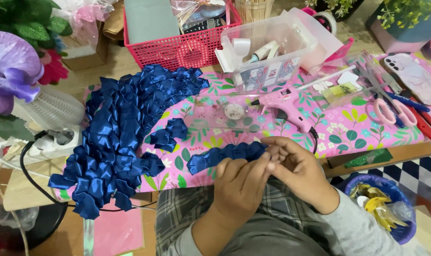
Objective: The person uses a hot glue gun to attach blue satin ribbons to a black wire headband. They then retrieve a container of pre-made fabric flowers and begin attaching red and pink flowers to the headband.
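Both hands meet at the near edge of the desk (253, 71), just above the person's lap. The left hand (239, 187) is curled, its fingers pinching the right end of a short strip of folded dark blue satin ribbon (222, 155). The right hand (298, 170) is half closed beside it, fingertips touching the left hand's fingers at that same ribbon end; whether it grips the ribbon itself I cannot tell. The strip runs leftward from the hands along the near edge, lying on a pink floral wrapping sheet (348, 125) that covers the desk.

To the left of the strip, a big heap of the same blue ribbon folds (118, 132) spreads over the left part of the sheet and hangs past the near edge, and a small loose cluster of blue folds (170, 133) lies between heap and strip. Beyond the hands rests a pink glue gun (289, 108), nozzle pointing left, its black cord dropping toward the right hand. Pink-handled scissors (393, 113) lie toward the right edge. At the far edge stand a red mesh basket (177, 50) and a clear plastic box (267, 47). A white power strip (49, 142) sits off the left edge.
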